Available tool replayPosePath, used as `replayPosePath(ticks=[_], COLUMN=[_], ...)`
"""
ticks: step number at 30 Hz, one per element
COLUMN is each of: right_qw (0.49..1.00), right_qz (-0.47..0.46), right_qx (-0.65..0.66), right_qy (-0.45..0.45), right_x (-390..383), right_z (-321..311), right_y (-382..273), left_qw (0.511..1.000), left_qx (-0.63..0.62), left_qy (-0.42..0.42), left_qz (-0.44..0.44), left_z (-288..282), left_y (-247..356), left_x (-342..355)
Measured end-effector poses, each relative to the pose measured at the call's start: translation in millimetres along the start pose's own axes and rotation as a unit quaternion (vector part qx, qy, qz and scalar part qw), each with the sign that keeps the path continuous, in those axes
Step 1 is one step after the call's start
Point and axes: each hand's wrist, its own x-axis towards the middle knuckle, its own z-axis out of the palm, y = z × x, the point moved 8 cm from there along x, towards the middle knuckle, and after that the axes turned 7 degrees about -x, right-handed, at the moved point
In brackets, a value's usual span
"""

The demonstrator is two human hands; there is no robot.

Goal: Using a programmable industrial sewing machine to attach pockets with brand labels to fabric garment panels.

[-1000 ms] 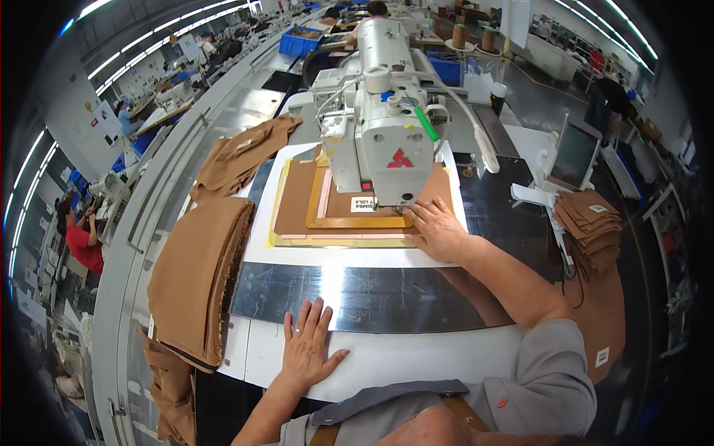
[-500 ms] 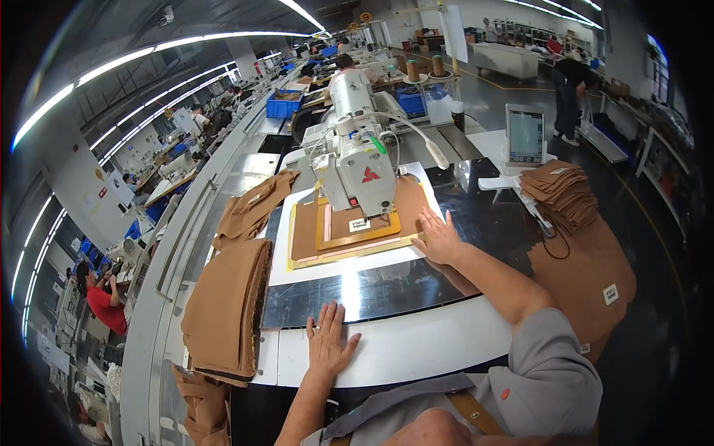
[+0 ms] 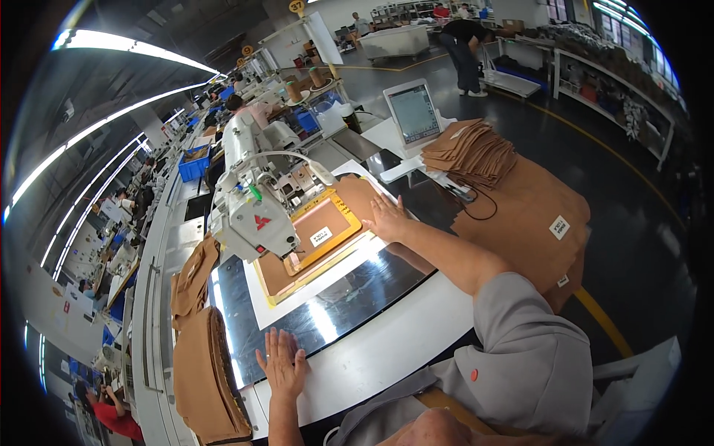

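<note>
My left hand [image 3: 281, 364] lies flat with fingers stretched out at the near edge of the shiny metal plate [image 3: 379, 297], beside a thick stack of brown pieces [image 3: 204, 375]. My right hand [image 3: 383, 219] rests with spread fingers at the right side of a white template sheet, by the brown fabric [image 3: 353, 195] and yellow frame [image 3: 336, 249]. A pale label sits inside the frame. The sewing machine head [image 3: 264, 219] stands over the frame's left part, its foot near the lower left corner; the needle is too small to make out.
At right are a tablet [image 3: 409, 111], piled brown pieces [image 3: 465, 152] and larger brown panels [image 3: 532, 215]. More brown cloth [image 3: 190, 282] lies left. A blue crate [image 3: 192, 167] stands behind. A bent-over person [image 3: 465, 56] is by a trolley; a red-shirted person [image 3: 115, 412] sits left.
The camera has swung rightward. The frame has shifted right under the machine: its foot was near the lower right corner and is now near the lower left. Both hands stay spread.
</note>
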Motion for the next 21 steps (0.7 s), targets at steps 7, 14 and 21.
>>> replayPosePath(ticks=[7,14,21], right_qw=[0.999,0.997,0.989], right_qz=[-0.004,-0.045,-0.085], right_qx=[-0.047,0.042,0.082], right_qy=[-0.009,0.051,0.087], right_x=[0,16,8], right_z=[4,11,-1], right_y=[12,11,5], left_qw=[0.997,0.989,0.989], left_qx=[-0.05,-0.043,0.034], left_qy=[0.008,0.054,0.138], left_qz=[-0.066,-0.13,-0.035], left_z=[18,55,16], left_y=[-32,-34,-5], left_x=[95,175,150])
